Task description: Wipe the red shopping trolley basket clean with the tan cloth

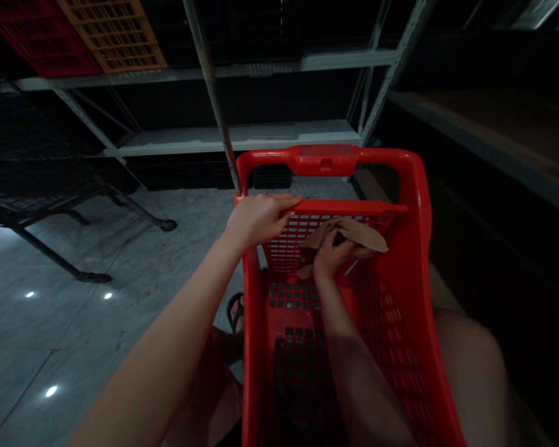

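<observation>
A red plastic shopping cart [422, 217] with grid-like walls stands right in front of me. My left hand [259, 217] is closed over the left end of the top edge of the cart's far panel [335, 207]. Inside the basket, my right hand [334, 253] grips a crumpled brown cloth [366, 236] against or close to that panel. Part of the cloth is hidden by my fingers. Beyond the panel, the cart's handle [326, 162] runs across the far end.
Behind the cart is a metal shelf rack [242, 139]; red [41, 37] and yellow crates [116, 34] sit on its upper level. A thin pole [214, 99] rises by the cart's left corner. Dark wheeled carts [46, 186] stand left, a ledge [484, 143] right.
</observation>
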Available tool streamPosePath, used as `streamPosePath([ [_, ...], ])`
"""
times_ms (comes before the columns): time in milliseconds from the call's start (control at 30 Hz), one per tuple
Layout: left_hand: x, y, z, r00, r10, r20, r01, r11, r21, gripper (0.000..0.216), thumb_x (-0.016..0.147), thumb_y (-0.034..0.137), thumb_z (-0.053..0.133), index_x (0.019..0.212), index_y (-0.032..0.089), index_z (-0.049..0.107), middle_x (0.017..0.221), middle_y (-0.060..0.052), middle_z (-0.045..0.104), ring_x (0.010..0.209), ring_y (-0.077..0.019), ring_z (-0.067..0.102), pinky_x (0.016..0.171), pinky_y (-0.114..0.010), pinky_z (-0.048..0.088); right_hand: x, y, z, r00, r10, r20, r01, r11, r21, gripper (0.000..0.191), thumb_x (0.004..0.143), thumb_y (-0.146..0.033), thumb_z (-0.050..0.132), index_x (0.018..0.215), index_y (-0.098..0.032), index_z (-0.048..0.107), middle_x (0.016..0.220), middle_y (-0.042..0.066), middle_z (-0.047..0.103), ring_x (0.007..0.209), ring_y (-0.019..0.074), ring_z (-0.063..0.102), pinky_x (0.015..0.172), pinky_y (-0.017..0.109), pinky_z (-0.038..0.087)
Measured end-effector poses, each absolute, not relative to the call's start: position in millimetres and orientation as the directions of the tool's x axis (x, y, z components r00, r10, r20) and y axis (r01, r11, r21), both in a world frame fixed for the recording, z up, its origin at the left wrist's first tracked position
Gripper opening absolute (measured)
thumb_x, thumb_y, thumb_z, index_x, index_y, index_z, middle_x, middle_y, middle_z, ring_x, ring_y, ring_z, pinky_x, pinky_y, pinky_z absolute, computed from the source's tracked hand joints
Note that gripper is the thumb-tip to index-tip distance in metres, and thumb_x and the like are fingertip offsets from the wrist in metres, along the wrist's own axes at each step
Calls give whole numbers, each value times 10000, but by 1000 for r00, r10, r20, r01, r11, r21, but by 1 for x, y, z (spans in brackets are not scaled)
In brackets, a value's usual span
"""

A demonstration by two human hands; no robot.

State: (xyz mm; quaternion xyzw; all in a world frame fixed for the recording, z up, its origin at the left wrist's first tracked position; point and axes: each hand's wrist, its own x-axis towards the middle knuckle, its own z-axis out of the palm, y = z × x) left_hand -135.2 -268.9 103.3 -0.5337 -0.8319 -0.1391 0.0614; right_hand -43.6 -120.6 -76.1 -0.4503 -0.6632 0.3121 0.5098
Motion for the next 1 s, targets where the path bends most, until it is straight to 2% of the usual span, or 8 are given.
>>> streamPosePath([
  [133,-123,-256,104,-409,879,246,909,371,187,429,1018,253,534,1427,314,648,1448,22,670,1345,-218,648,1133,-374,539,-34,-132,-63,74,925,372,403,314,-860,550,987,-364,433,1460,-84,416,1484,333,489,1501,392,393,1225,667,279],
  [267,-113,-247,103,-409,880,242,908,366,206,406,1029,287,548,1421,297,657,1439,-7,676,1322,-234,665,1098,-383,564,-40,-168,-70,-76,861,504,371,493,-787,436,1005,-281,405,1401,-148,531,1539,299,455,1543,404,316,1203,712,288],
  [333,-111,-244,103,-409,881,239,907,364,210,402,1031,304,563,1423,294,655,1445,-16,671,1325,-242,664,1095,-393,564,-38,-187,-90,-305,765,567,322,643,-695,366,985,-229,474,1311,-196,637,1496,261,514,1524,412,329,1173,723,325],
  [433,-110,-242,102,-407,882,238,908,363,207,404,1039,318,563,1434,294,643,1456,-17,662,1333,-243,658,1097,-404,558,-22,-202,-129,-544,572,614,234,806,-544,381,920,-123,560,1219,-287,731,1371,173,628,1417,369,458,1118,634,439],
  [600,-107,-242,101,-405,882,242,910,362,203,400,1044,320,555,1433,288,641,1438,-10,677,1310,-235,673,1079,-403,566,5,-187,-150,-543,532,650,188,831,-523,395,833,-37,520,985,-289,784,1173,115,689,1113,295,598,978,499,551],
  [800,-103,-245,102,-423,870,251,901,377,212,392,1036,308,573,1419,299,657,1441,-16,675,1323,-235,665,1084,-383,564,-31,-163,-89,-268,670,692,194,741,-643,233,937,-248,556,1035,-201,762,1252,198,615,1186,328,566,1036,552,509],
  [900,-101,-246,101,-433,864,258,895,378,236,379,1042,301,560,1405,293,668,1431,-18,681,1307,-243,676,1070,-390,575,-33,-164,-89,-391,632,669,160,763,-626,237,930,-187,533,980,-212,764,1208,181,654,1153,310,584,1040,532,508],
  [1000,-100,-247,100,-436,854,283,894,375,244,369,1053,300,531,1391,296,678,1428,-17,683,1302,-245,680,1066,-406,579,-12,-174,-119,-604,485,633,105,835,-540,301,817,-44,526,839,-236,757,1150,135,704,1101,288,601,993,477,545],
])
